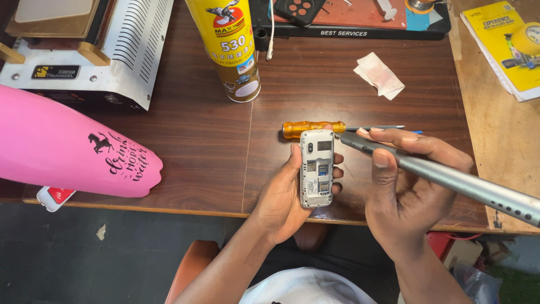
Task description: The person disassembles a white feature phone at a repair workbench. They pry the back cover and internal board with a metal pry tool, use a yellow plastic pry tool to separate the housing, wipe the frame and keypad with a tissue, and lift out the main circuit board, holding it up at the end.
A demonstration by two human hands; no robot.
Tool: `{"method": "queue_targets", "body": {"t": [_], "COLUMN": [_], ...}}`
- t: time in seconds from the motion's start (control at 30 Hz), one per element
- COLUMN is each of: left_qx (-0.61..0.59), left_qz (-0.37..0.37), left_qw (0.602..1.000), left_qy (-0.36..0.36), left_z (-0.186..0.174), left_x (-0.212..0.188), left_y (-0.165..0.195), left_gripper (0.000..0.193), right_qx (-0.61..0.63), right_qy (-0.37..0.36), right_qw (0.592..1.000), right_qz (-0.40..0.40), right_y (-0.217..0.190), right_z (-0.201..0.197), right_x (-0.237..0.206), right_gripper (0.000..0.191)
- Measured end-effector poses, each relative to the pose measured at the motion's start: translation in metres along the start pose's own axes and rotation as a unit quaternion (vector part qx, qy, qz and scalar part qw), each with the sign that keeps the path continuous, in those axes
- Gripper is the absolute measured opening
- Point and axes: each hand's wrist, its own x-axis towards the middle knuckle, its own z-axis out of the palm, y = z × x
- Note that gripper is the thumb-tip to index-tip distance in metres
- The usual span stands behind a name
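My left hand [284, 194] holds a small silver phone [316, 168] upright, its back cover off so the inner slots and circuit parts show. My right hand [402, 180] grips a long grey pen-shaped electric screwdriver [450, 177], whose tip points at the phone's upper right corner. Just behind the phone, an orange-handled screwdriver [312, 128] lies flat on the dark wooden table [197, 129].
A tall yellow spray can [228, 48] stands at the back centre. A pink bottle [62, 149] lies at the left beside a white metal machine [101, 53]. A crumpled tissue [379, 74], a black tool mat [360, 19] and a yellow booklet [506, 45] sit behind and right.
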Motion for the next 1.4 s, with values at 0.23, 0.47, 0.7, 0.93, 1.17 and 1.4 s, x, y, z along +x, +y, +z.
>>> {"method": "queue_targets", "body": {"t": [0.23, 0.47, 0.7, 0.93, 1.17, 1.4], "left_qx": [0.003, 0.000, -0.003, -0.008, 0.428, 0.883], "left_qz": [-0.001, 0.002, 0.005, 0.003, 0.047, 0.209], "left_qw": [1.000, 1.000, 1.000, 1.000, 0.897, 0.411], "left_qy": [0.001, -0.001, -0.004, -0.001, 0.105, 0.089], "left_z": [0.001, 0.001, 0.000, -0.002, 0.012, 0.028], "left_x": [0.000, 0.000, 0.000, 0.001, 0.005, 0.007], "left_y": [0.000, -0.001, -0.001, -0.001, 0.020, 0.018], "left_gripper": [0.066, 0.064, 0.064, 0.065, 0.057, 0.049], "right_qx": [-0.001, -0.026, -0.014, -0.041, -0.082, -0.086], "right_qy": [-0.004, -0.008, 0.004, 0.006, 0.016, 0.025], "right_qw": [1.000, 1.000, 1.000, 0.999, 0.997, 0.996], "right_qz": [0.002, -0.002, -0.003, -0.015, 0.005, 0.029], "right_y": [-0.001, -0.003, -0.006, -0.006, 0.004, 0.010], "right_z": [0.001, -0.001, 0.000, -0.004, -0.020, -0.030], "right_x": [0.002, 0.004, 0.006, 0.005, -0.005, -0.013], "right_gripper": [0.027, 0.027, 0.029, 0.028, 0.029, 0.029]}}
